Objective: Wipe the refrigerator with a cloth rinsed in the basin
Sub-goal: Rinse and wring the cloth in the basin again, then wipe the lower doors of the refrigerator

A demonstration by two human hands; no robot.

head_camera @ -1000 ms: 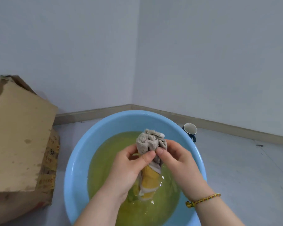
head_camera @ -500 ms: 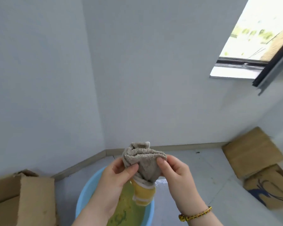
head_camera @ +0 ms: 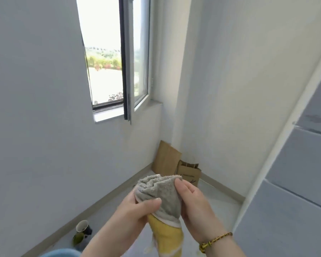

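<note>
Cloth (head_camera: 161, 196) between both hands' grip

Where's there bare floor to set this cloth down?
Bare floor lies between the cardboard pieces in the corner and the refrigerator, also along the left wall's baseboard. It's crowded lower left: cup beside the basin.

The cloth (head_camera: 161, 193) has been lifted clear of the basin (head_camera: 61, 252), now only a blue edge below the left hand (head_camera: 135, 212); the refrigerator (head_camera: 295, 182) is now seen right of the right hand (head_camera: 195, 203).

Rough terry cloth (head_camera: 161, 195); matt cardboard (head_camera: 166, 160).
</note>
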